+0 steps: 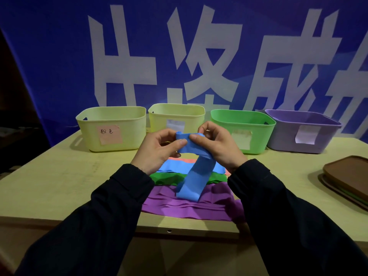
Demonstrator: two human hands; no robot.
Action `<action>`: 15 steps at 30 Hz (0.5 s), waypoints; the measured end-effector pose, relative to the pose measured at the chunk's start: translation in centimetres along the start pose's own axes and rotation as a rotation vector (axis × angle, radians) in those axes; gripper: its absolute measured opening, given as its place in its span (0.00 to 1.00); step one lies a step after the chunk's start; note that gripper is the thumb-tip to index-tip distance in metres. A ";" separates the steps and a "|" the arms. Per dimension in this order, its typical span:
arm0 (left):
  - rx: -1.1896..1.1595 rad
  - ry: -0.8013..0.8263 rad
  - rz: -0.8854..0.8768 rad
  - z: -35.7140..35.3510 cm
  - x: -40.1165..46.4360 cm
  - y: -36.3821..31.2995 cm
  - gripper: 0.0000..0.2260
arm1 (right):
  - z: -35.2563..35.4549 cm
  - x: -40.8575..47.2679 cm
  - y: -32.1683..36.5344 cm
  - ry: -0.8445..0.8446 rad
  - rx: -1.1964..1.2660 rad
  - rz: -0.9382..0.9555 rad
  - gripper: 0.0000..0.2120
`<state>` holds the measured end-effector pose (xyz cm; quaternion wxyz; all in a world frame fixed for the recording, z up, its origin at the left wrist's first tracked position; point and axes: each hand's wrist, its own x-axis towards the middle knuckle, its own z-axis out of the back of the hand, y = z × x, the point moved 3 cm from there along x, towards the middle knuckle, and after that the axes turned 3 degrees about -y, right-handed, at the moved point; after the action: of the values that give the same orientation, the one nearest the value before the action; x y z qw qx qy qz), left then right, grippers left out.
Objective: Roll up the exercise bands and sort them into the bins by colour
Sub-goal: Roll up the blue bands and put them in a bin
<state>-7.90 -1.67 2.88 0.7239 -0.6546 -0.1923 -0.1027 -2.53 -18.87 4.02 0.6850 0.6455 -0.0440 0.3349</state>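
I judge I am early in the job. My left hand [159, 149] and right hand [217, 145] are raised together over the middle of the pale wooden table [59, 176], both pinching the top of a blue stretchy exercise band [191, 172]. A small roll has started between my fingers, and the rest hangs as a long tail whose end touches the pile below. So this band is only partly rolled.

Still flat beneath my hands lie a second blue band [173, 166], a green band [167, 178], a purple band [187, 208] nearest me, and a strip of pink band [185, 160] at the far edge of the pile.

Along the far side stand four plastic bins: a pale yellow bin with a pink label [111, 130] far left, a second pale yellow bin [176, 116], a green bin [243, 124] and a purple bin [302, 132] far right. I cannot see into them. Brown flat lids [348, 176] sit stacked at the right edge, clear of my reach path.
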 end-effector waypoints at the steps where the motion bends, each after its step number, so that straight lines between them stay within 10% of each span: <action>1: -0.004 0.002 -0.002 0.1 0.0 0.0 0.04 | 0.0 0.0 0.0 0.005 0.002 -0.004 0.10; 15: -0.071 -0.054 -0.028 -0.5 -0.3 0.2 0.08 | 0.0 0.0 0.5 -0.015 -0.228 0.079 0.05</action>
<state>-8.02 -2.21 2.54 0.6932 -0.6797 -0.2170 -0.1018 -2.83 -18.93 4.45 0.7399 0.5638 -0.1121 0.3495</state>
